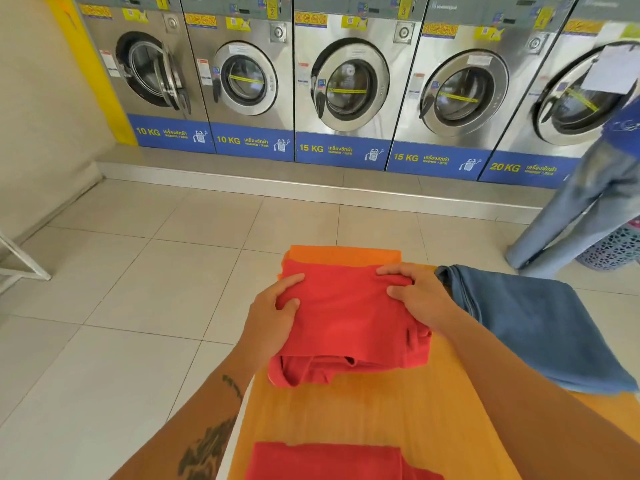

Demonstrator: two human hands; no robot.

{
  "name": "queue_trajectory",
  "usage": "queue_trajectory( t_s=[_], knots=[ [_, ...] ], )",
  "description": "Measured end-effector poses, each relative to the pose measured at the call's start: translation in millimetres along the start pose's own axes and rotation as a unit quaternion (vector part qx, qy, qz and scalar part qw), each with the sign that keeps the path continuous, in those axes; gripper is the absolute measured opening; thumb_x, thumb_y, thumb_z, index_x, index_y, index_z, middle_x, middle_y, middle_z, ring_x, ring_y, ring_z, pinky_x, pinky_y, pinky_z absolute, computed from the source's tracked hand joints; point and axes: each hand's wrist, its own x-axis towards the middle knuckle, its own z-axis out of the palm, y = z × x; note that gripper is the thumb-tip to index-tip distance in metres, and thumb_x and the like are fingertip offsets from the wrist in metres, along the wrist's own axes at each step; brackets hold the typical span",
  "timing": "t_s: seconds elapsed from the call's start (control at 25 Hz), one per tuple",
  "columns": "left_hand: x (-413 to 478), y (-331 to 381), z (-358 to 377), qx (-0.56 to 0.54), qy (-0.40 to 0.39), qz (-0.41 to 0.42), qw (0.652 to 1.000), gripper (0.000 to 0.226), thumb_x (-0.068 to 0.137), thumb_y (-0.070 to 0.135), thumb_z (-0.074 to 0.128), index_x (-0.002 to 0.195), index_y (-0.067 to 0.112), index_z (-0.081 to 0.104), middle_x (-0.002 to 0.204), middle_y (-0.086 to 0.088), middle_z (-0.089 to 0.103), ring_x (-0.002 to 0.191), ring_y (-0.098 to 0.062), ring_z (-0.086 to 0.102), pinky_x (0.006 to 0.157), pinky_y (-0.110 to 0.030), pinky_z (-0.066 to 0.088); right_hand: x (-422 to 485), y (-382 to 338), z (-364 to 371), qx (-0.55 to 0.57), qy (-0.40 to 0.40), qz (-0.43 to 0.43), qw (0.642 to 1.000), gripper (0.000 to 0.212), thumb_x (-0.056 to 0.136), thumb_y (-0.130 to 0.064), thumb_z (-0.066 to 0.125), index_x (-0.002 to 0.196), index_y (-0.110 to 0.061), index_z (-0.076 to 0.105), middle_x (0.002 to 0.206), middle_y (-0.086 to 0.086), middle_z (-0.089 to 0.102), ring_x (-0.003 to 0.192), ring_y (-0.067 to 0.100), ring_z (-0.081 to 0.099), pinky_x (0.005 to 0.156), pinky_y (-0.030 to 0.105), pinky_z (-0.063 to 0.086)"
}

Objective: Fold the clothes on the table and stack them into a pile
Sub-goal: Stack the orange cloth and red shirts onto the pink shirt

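A folded red cotton garment (pixel 349 320) lies at the centre of the yellow-orange wooden surface (pixel 374 410), and both hands grasp it. The left hand (pixel 273 317) clamps its edge at 9 o'clock, thumb on top and fingers tucked beneath the fold. The right hand (pixel 415 296) pinches its corner at 1 o'clock, fingers curled over bunched cloth. The garment's near hem hangs in loose, uneven layers toward 6 o'clock. Its far edge overlaps a flat folded orange cloth (pixel 346 255) that sits at 12 o'clock, at the far end of the surface. At 3 o'clock, just beside the right hand, a folded blue denim garment (pixel 540 323) is draped over the right side of the surface. At 6 o'clock, at the bottom of the view, another red cloth (pixel 329 460) lies flat, apart from the held one. Beyond the surface is a pale tiled floor (pixel 138 271), and a row of steel front-loading washing machines (pixel 346 81) runs across 12 o'clock. At 2 o'clock a person in light blue jeans (pixel 571 216) stands by a perforated laundry basket (pixel 613 249).
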Motion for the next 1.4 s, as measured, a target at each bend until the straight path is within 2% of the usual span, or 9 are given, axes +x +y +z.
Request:
queue_trajectory(
  t_s=[0.24, 0.4, 0.52, 0.64, 0.84, 1.0, 1.08, 1.2, 1.4],
  knots=[
    [101.4, -17.1, 19.1, 0.037, 0.019, 0.025, 0.999, 0.042, 0.095, 0.019, 0.053, 0.130, 0.043, 0.055, 0.131, 0.011, 0.049, 0.117, -0.011, 0.049, 0.099, -0.030, 0.046, 92.1, 1.0, 7.9, -0.159, 0.094, -0.030, 0.982, 0.042, 0.089, -0.005, 0.054, 0.117, -0.033, 0.068, 0.131, 0.002, 0.055, 0.104, 0.023, 0.057, 0.075, 0.021, 0.046],
    [118.3, -59.2, 37.2, 0.340, 0.025, 0.082, 0.936, 0.051, 0.098, 0.030, 0.041, 0.148, 0.027, 0.036, 0.149, -0.008, 0.034, 0.131, -0.030, 0.033, 0.105, -0.048, 0.040, 84.2, 48.0, 38.1, -0.449, 0.053, 0.009, 0.892, 0.053, 0.098, -0.046, 0.032, 0.150, -0.037, 0.034, 0.163, 0.002, 0.018, 0.147, 0.029, 0.020, 0.114, 0.055, 0.022],
    [117.7, -76.7, 40.9, 0.348, 0.018, 0.060, 0.936, 0.052, 0.099, 0.034, 0.034, 0.150, 0.031, 0.031, 0.153, -0.008, 0.031, 0.130, -0.032, 0.033, 0.097, -0.051, 0.047, 72.1, 72.4, 53.2, -0.446, 0.021, 0.036, 0.894, 0.059, 0.099, -0.052, 0.017, 0.156, -0.038, 0.007, 0.166, -0.002, 0.006, 0.150, 0.026, 0.010, 0.116, 0.063, 0.014],
    [122.2, -68.4, 37.4, 0.360, -0.006, 0.032, 0.932, 0.051, 0.099, 0.035, 0.034, 0.150, 0.033, 0.031, 0.151, -0.009, 0.031, 0.130, -0.033, 0.034, 0.097, -0.051, 0.046, 77.9, 63.4, 47.1, -0.462, -0.002, 0.053, 0.886, 0.059, 0.099, -0.052, 0.018, 0.156, -0.039, 0.005, 0.167, -0.003, 0.004, 0.151, 0.026, 0.007, 0.115, 0.065, 0.012],
    [69.6, -58.3, 8.7, 0.271, 0.031, 0.074, 0.959, 0.044, 0.097, 0.028, 0.046, 0.142, 0.029, 0.045, 0.142, -0.003, 0.038, 0.123, -0.022, 0.043, 0.097, -0.037, 0.047, 44.1, 49.6, 37.9, -0.437, 0.011, 0.029, 0.899, 0.060, 0.097, -0.048, 0.030, 0.154, -0.034, 0.018, 0.165, 0.001, 0.010, 0.150, 0.029, 0.010, 0.116, 0.063, 0.015],
    [-36.0, -78.1, -15.7, 0.208, -0.006, 0.033, 0.978, 0.046, 0.093, 0.026, 0.052, 0.136, 0.040, 0.045, 0.127, 0.012, 0.043, 0.095, -0.001, 0.055, 0.076, -0.017, 0.048, -26.4, 73.2, 24.0, -0.363, 0.031, -0.011, 0.931, 0.060, 0.096, -0.037, 0.047, 0.152, -0.031, 0.028, 0.163, 0.006, 0.017, 0.149, 0.030, 0.012, 0.117, 0.052, 0.021],
    [-94.0, -86.0, -21.1, 0.194, -0.036, -0.019, 0.980, 0.047, 0.089, 0.028, 0.054, 0.133, 0.044, 0.046, 0.126, 0.015, 0.044, 0.098, 0.000, 0.056, 0.080, -0.024, 0.050, -68.6, 90.6, 16.6, -0.326, -0.016, 0.021, 0.945, 0.058, 0.097, -0.034, 0.049, 0.151, -0.032, 0.029, 0.159, 0.009, 0.025, 0.140, 0.032, 0.030, 0.110, 0.043, 0.035],
    [-161.3, -91.3, -22.2, 0.216, -0.065, -0.066, 0.972, 0.049, 0.088, 0.031, 0.053, 0.134, 0.046, 0.045, 0.127, 0.013, 0.044, 0.100, -0.002, 0.055, 0.086, -0.025, 0.047, -126.8, 110.5, 18.9, -0.206, -0.107, 0.106, 0.967, 0.054, 0.098, -0.033, 0.049, 0.150, -0.028, 0.034, 0.139, 0.012, 0.046, 0.093, 0.017, 0.056, 0.073, 0.023, 0.048],
    [-216.9, -80.1, -2.8, 0.306, -0.093, -0.122, 0.939, 0.066, 0.086, 0.034, 0.051, 0.146, 0.048, 0.025, 0.131, 0.001, 0.037, 0.105, -0.018, 0.051, 0.093, -0.034, 0.046, -203.1, 117.1, 46.5, -0.154, -0.158, 0.124, 0.968, 0.056, 0.090, -0.044, 0.056, 0.142, -0.027, 0.042, 0.123, -0.003, 0.059, 0.104, 0.011, 0.056, 0.084, 0.024, 0.042]
  ],
)
